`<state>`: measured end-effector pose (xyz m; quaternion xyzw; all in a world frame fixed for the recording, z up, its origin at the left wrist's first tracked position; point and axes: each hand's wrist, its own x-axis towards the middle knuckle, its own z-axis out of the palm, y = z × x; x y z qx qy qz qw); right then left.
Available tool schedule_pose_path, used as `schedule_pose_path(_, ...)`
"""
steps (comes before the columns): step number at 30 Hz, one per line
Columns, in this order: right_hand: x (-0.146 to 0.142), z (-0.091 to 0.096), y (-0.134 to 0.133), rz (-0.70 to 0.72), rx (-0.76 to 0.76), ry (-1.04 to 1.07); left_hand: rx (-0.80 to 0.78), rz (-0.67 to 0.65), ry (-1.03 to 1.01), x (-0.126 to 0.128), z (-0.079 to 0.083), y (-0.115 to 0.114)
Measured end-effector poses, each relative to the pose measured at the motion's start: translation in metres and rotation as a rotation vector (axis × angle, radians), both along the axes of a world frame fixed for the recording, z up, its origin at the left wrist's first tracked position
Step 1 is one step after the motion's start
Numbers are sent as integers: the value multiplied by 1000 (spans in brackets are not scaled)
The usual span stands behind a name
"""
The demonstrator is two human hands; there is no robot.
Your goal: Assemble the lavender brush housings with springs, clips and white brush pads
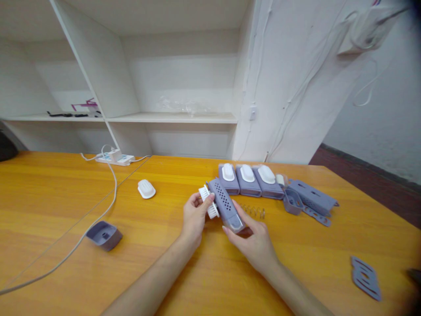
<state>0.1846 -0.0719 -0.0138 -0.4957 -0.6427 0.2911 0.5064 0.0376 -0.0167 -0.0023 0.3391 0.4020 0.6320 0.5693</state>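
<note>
My left hand (193,218) is closed on a white brush head (213,211) with short bristles, its thumb pressed over the piece. Right beside it, a grey-purple plastic case (221,195) with rows of small holes is tilted, its clear end toward me. My right hand (258,241) grips that case near the clear end, between thumb and fingers. The brush head lies along the left side of the case; whether they are joined I cannot tell. A metal coil spring (255,211) rests on the table just behind my right hand.
Three purple boxes (249,186) topped with white pieces stand behind. Rightward are a small purple cup (292,202), a long purple housing (312,197) and a slotted plate (365,277). Leftward lie a white oval piece (146,189), a purple tray (104,237) and a cable (113,197).
</note>
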Motion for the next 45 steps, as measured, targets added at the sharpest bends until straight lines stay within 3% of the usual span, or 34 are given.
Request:
schedule_pose_path(6,-6,-3,-5,-34,27,-31,49,66,80,4,0,-3)
schedule_pose_path(11,-9,-3,-6,30,-40,45,120,105,206,7,5,-6)
schedule_pose_path(15,-9,-1,-3,43,10,105,153,98,196,8,4,-5)
schedule_pose_path(22,-8,-5,-4,99,-140,294,122,12,173,5,3,-2)
schedule_pose_path(31,-7,0,5,106,-155,529,76,-108,210,11,4,-11)
schedule_pose_path(36,-6,5,6,142,-150,527,105,-113,151,5,7,-7)
schedule_pose_path(45,-5,0,3,215,-184,542,119,-316,179,-9,11,5)
